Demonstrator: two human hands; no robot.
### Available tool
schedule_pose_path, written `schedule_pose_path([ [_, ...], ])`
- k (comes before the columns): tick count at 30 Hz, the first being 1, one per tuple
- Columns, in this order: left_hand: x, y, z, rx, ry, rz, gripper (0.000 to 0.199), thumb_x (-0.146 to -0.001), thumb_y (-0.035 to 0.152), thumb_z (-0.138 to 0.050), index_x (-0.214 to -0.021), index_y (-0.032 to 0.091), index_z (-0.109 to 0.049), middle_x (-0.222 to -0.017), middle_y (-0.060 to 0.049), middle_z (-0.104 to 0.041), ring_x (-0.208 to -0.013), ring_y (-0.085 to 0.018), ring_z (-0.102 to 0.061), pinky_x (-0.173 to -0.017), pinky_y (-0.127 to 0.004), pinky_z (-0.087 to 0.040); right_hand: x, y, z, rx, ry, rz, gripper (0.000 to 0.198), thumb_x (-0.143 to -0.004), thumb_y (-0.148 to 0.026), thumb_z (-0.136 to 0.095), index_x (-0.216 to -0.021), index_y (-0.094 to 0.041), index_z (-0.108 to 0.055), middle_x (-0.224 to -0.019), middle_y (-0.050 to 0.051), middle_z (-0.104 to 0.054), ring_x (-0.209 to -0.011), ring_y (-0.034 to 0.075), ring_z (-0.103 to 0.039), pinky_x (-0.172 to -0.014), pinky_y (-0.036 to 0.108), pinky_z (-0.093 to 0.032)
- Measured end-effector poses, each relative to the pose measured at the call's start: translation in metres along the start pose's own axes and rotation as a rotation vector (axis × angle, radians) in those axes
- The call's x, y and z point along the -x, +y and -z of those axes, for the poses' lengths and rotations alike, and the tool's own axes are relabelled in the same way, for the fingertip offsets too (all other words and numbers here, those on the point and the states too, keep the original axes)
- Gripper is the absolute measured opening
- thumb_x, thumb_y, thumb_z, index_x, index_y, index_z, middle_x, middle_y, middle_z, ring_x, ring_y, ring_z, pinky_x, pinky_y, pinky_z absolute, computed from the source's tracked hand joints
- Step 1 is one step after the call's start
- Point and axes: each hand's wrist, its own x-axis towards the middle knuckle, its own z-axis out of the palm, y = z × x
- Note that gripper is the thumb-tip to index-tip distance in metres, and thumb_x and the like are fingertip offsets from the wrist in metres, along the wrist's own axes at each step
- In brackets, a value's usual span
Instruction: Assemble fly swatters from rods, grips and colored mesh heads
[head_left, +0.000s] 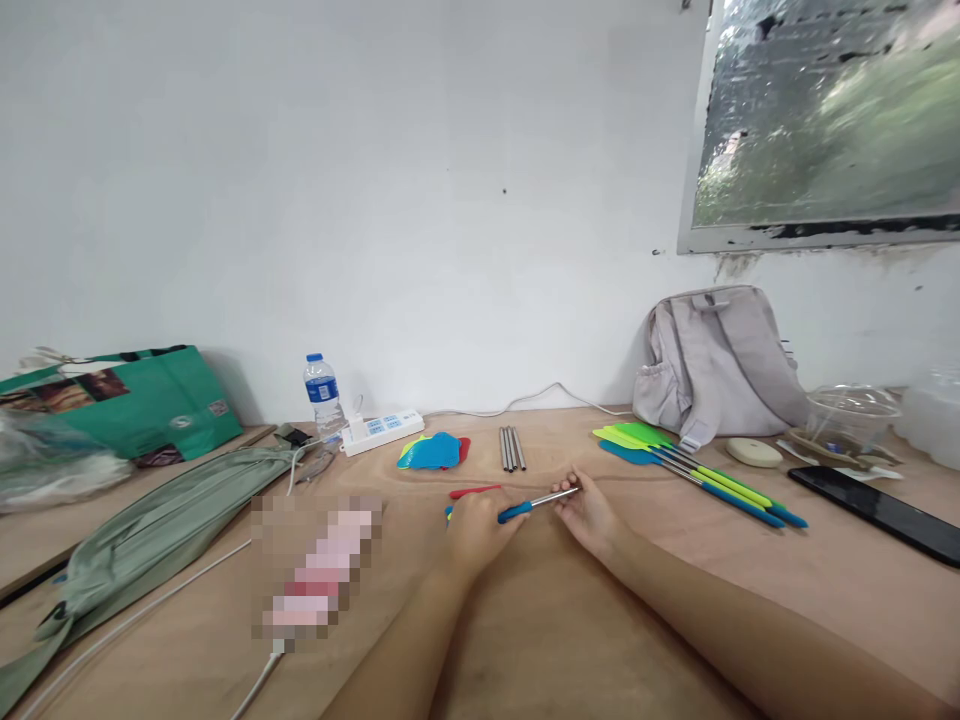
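Note:
My left hand (480, 530) is closed at the blue handle of a fly swatter rod (556, 496), thumb along the handle's lower side. My right hand (589, 515) pinches the metal far end of the same rod, which slants up to the right. Just beyond my left hand lies a red handle (474, 491), with blue and yellow pieces partly hidden by the hand. A pile of swatter heads (431, 452), blue on top of red and yellow, lies farther back. Several bare metal tubes (513, 449) stand side by side to its right.
Several assembled fly swatters (697, 472) lie at the right, near a black phone (874, 508) and a grey backpack (712, 365). A power strip (382, 432), water bottle (323, 392), green bag (142, 400) and grey-green cloth bag (172, 520) are left. A cable runs along the wall.

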Motion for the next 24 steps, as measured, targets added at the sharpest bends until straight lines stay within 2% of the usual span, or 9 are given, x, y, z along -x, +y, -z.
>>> schedule_pose_path([
  [3,0.001,0.002,-0.001,-0.057,0.022,0.027,0.024,-0.075,0.037,-0.056,-0.095,0.027,-0.066,-0.087,-0.002,-0.069,-0.078,-0.02,-0.062,-0.071,-0.03,-0.045,0.004,-0.003,-0.002,-0.269,0.152,-0.019,0.038,-0.072,-0.037,-0.049,-0.049,-0.023,-0.021,-0.039,-0.006,-0.029,-0.043,0.013,-0.041,-0.052,0.031,-0.044],
  [6,0.003,0.008,-0.001,-0.01,0.078,-0.049,0.031,-0.073,0.029,-0.058,-0.104,0.027,-0.061,-0.1,-0.002,-0.064,-0.088,-0.019,-0.06,-0.076,-0.029,-0.045,0.013,-0.008,-0.01,-0.62,0.302,-0.063,0.04,-0.072,-0.026,-0.047,-0.048,-0.022,-0.015,-0.035,-0.008,-0.023,-0.033,0.008,-0.027,-0.039,0.025,-0.036],
  [9,0.005,0.019,-0.002,0.067,0.098,-0.133,0.038,-0.071,0.022,-0.059,-0.108,0.024,-0.056,-0.105,-0.003,-0.059,-0.092,-0.017,-0.057,-0.078,-0.027,-0.046,0.019,-0.012,-0.015,-0.765,0.429,-0.049,0.04,-0.073,-0.021,-0.041,-0.05,-0.02,-0.009,-0.033,-0.009,-0.016,-0.029,0.006,-0.015,-0.031,0.022,-0.022],
  [12,0.007,0.03,-0.005,0.062,0.103,-0.167,0.033,-0.071,0.02,-0.057,-0.104,0.023,-0.055,-0.103,-0.003,-0.057,-0.092,-0.017,-0.056,-0.076,-0.027,-0.047,0.022,-0.014,-0.017,-0.833,0.531,-0.037,0.038,-0.076,-0.019,-0.036,-0.053,-0.02,-0.006,-0.034,-0.01,-0.011,-0.028,0.006,-0.01,-0.028,0.021,-0.016],
  [18,0.009,0.037,-0.008,-0.095,0.048,-0.223,0.03,-0.074,0.021,-0.056,-0.104,0.023,-0.051,-0.102,-0.003,-0.056,-0.084,-0.017,-0.058,-0.069,-0.027,-0.048,0.025,-0.014,-0.02,-0.891,0.55,-0.072,0.033,-0.079,-0.014,-0.026,-0.056,-0.019,-0.003,-0.034,-0.009,-0.009,-0.028,0.006,-0.009,-0.028,0.02,-0.014],
  [24,0.009,0.038,-0.01,-0.148,0.053,-0.265,0.029,-0.076,0.021,-0.053,-0.105,0.022,-0.048,-0.103,-0.004,-0.056,-0.085,-0.017,-0.058,-0.068,-0.027,-0.048,0.026,-0.016,-0.022,-0.92,0.531,-0.094,0.033,-0.08,-0.012,-0.024,-0.055,-0.019,-0.003,-0.033,-0.009,-0.011,-0.027,0.006,-0.01,-0.028,0.02,-0.014],
])
